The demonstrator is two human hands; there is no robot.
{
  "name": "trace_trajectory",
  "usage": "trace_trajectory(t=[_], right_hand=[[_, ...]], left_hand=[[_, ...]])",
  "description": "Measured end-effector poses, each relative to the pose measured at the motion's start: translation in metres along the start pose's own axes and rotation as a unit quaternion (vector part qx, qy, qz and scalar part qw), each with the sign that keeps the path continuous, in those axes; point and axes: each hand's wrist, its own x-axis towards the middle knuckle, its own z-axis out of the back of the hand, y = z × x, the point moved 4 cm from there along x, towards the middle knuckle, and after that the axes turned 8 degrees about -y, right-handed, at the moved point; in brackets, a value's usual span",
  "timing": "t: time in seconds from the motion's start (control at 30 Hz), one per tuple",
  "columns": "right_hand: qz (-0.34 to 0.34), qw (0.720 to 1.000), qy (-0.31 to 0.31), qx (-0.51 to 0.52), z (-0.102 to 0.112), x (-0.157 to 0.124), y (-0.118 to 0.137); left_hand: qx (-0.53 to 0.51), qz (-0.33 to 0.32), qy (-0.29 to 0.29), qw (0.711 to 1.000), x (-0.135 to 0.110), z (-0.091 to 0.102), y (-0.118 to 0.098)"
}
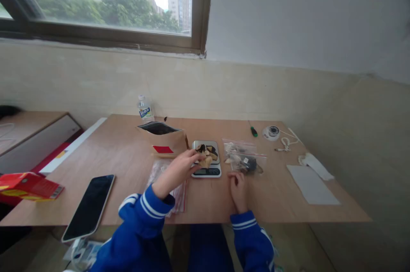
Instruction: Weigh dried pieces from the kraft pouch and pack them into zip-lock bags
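My left hand [179, 167] reaches over a small digital kitchen scale [215, 172]. Its fingers close at the left edge of a pile of dried pieces, brown, black and pale, perhaps dried mushroom [206, 159]. A pale piece is at the fingertips. My right hand [238, 188] rests on the table with its fingers curled and nothing visible in them, just below the clear zip bags [237, 148] with small items inside. An open kraft paper pouch [171, 141] with a red label stands behind my left hand. Flat empty zip bags [181, 197] lie partly under my left forearm.
A smartphone [89, 206] and a red box [30, 185] lie at the left. A water bottle [145, 109] stands by the wall. Further right are a green-handled screwdriver [253, 131], a dome camera [271, 133] with its cable, a white cloth [317, 166] and a paper sheet [312, 184].
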Motion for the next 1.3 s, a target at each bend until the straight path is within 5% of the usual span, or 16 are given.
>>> trace_trajectory(t=[0.17, 0.4, 0.9, 1.07, 1.3], right_hand=[[0.001, 1.000, -0.007, 0.001, 0.001, 0.000, 0.003], [-0.006, 1.000, -0.006, -0.004, 0.001, 0.001, 0.004], [-0.002, 1.000, -0.012, 0.011, 0.002, 0.001, 0.006], [0.001, 1.000, -0.012, 0.005, 0.002, 0.001, 0.006], [-0.008, 1.000, -0.008, 0.006, 0.002, 0.000, 0.005]], left_hand=[[0.046, 0.019, -0.052, 0.997, 0.002, -0.076, 0.021], [0.120, 0.007, -0.068, 0.990, 0.027, -0.099, 0.019], [0.127, 0.019, -0.064, 0.990, 0.015, -0.106, 0.013], [0.067, 0.024, -0.113, 0.991, 0.010, -0.079, 0.009], [-0.019, 0.180, -0.233, 0.956, -0.048, -0.038, 0.041]])
